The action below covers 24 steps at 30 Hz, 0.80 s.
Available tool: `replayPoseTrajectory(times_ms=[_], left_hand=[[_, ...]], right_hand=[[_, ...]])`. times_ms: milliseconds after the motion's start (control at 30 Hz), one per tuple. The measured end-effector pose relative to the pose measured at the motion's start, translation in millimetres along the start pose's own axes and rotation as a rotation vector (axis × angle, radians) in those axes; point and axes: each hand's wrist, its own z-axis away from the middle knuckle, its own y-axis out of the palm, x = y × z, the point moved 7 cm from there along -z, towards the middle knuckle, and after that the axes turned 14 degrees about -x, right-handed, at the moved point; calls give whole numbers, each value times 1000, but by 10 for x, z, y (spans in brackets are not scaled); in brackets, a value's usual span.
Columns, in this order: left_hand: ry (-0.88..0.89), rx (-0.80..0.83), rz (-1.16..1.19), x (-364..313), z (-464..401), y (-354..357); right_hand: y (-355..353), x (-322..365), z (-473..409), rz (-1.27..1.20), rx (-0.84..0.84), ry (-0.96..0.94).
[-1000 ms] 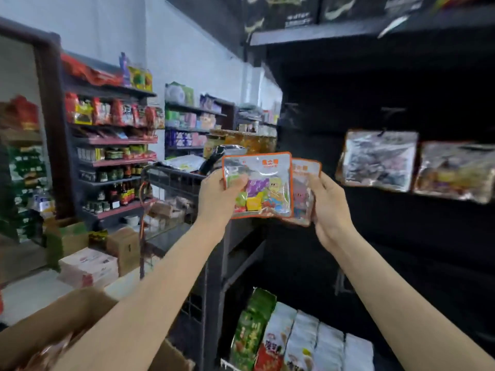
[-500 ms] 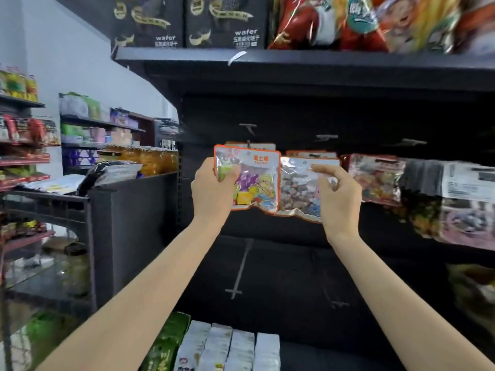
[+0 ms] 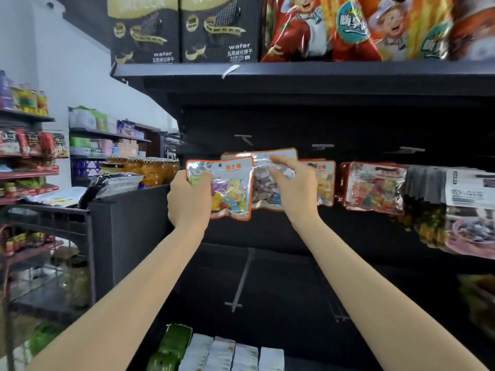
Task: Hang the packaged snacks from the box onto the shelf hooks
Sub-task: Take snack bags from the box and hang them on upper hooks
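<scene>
1. The packet being worked on is the clear-fronted snack pouch (image 3: 263,183) with an orange edge, up in front of the dark shelf back just under a bare hook (image 3: 245,139). It looks ready to go onto a peg, but I can't tell whether its hang hole has found one yet.
2. The right hand (image 3: 293,191) pinches that pouch near its top edge, thumb and fingers curled onto the film. I'd keep the grip high like that, close to the hole, so the top stays flat and doesn't fold as it meets the hook.
3. The left hand (image 3: 188,200) grips a second pouch with cartoon print (image 3: 227,188) by its left side, fingers wrapped round the edge. This one overlaps the first; moving it a little leftward would give a clearer sight of the peg.
4. Just to the right, another orange-edged pouch (image 3: 322,182) and a red-edged pouch (image 3: 373,190) already hang in the row, so the new one should sit level with them, face outward.
5. More bare hooks (image 3: 322,146) stick out further right, handy for the waiting packet.
6. Above, wafer boxes (image 3: 182,30) sit on the top shelf (image 3: 294,72); the raised hands are well below it.
</scene>
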Motion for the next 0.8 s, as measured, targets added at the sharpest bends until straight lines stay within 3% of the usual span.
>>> replayPoseTrajectory(times_ms=[233,800], left_hand=[[-32,-40,-31,118,-304,-290],[33,-14,-10,162,-395,-265]], right_hand=[[503,-53,-149,-16,5,106],[689,-154,-227,132,-7,74]])
